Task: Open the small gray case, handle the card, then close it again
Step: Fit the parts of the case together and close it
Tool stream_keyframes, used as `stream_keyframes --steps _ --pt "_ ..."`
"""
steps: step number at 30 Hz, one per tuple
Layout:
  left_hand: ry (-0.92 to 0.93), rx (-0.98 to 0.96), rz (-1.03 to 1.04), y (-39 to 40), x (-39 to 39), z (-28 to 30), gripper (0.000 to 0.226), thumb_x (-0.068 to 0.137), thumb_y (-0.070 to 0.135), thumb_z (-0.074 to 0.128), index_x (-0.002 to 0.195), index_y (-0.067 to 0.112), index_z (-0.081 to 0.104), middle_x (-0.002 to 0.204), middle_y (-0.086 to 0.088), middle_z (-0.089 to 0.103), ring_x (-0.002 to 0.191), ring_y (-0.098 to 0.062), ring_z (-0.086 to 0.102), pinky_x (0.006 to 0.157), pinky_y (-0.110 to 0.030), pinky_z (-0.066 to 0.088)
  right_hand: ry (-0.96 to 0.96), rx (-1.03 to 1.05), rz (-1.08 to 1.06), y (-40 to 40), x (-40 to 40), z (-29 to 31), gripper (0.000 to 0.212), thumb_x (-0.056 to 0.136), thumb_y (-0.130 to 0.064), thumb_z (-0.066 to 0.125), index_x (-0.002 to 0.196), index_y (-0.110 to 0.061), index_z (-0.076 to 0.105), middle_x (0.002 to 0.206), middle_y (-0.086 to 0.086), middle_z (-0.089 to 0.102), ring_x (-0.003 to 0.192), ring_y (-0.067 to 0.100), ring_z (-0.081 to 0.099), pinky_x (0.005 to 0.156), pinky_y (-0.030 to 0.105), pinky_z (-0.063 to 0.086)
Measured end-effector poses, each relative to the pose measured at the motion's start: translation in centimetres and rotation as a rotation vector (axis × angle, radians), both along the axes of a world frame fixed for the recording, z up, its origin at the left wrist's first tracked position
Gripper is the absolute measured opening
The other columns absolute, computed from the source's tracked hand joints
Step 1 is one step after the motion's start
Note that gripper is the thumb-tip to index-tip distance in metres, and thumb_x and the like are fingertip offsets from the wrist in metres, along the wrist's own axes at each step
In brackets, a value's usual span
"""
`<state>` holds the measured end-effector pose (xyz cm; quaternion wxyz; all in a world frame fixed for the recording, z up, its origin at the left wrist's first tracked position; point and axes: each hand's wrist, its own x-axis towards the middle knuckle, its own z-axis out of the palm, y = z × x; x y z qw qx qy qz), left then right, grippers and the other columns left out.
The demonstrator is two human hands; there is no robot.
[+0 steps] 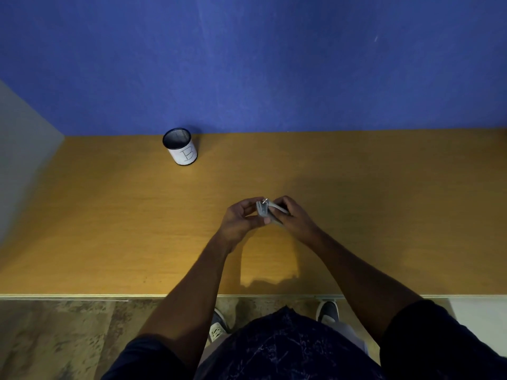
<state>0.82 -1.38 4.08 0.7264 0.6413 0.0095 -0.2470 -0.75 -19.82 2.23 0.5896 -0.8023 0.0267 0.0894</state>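
The small gray case (264, 210) is held above the middle of the wooden desk, between both hands. My left hand (241, 219) grips its left side with thumb and fingers. My right hand (293, 216) holds its right side, fingers curled over the top. A small metal zipper pull sticks up at the case's top edge. The case is mostly covered by my fingers, so I cannot tell whether it is open. No card shows.
A mesh pen cup (180, 146) with a white label marked "B" stands at the back left of the desk (109, 215), against the blue wall (247, 64). A gray side panel (22, 149) bounds the left. The desk's front edge runs just before my body.
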Motion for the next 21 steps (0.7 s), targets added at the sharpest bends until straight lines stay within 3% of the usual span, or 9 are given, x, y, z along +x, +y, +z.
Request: stream_keyframes --steps 3,11,18,21 --pt "-0.005 0.010 -0.025 -0.1 0.1 0.1 0.058 0.075 -0.007 0.080 0.129 0.004 0.062 0.128 -0.015 0.068 0.118 -0.031 0.066 0.097 -0.043 0.057 0.020 -0.007 -0.056 0.2 0.1 -0.6 0.007 0.097 -0.019 0.059 0.099 -0.012 0.058 0.091 0.003 0.057 0.080 0.012 0.054 0.071 0.030 0.043" --pt "-0.008 -0.008 0.005 0.4 0.3 0.2 0.054 0.076 -0.009 0.078 0.127 0.001 0.063 0.126 -0.020 0.068 0.110 -0.024 0.068 0.085 -0.032 0.060 0.057 0.081 -0.153 0.1 0.4 -0.2 0.019 0.102 -0.025 0.051 0.107 -0.009 0.061 0.095 0.002 0.063 0.083 0.011 0.058 0.077 0.034 0.045" --pt "-0.015 0.002 0.027 0.1 0.5 0.5 0.056 0.074 -0.009 0.079 0.127 0.001 0.063 0.125 -0.018 0.069 0.116 -0.029 0.067 0.086 -0.033 0.060 -0.142 -0.220 -0.019 -0.4 0.9 0.8 0.008 0.097 -0.016 0.056 0.101 -0.010 0.059 0.099 0.008 0.061 0.087 0.018 0.059 0.075 0.035 0.047" --pt "-0.012 0.014 0.035 0.0 0.5 0.6 0.058 0.072 -0.008 0.081 0.126 0.002 0.063 0.124 -0.016 0.070 0.117 -0.031 0.067 0.092 -0.041 0.058 -0.287 -0.319 0.055 -0.6 1.0 0.9 0.015 0.089 -0.005 0.062 0.104 -0.007 0.063 0.101 0.008 0.061 0.089 0.019 0.059 0.073 0.032 0.048"
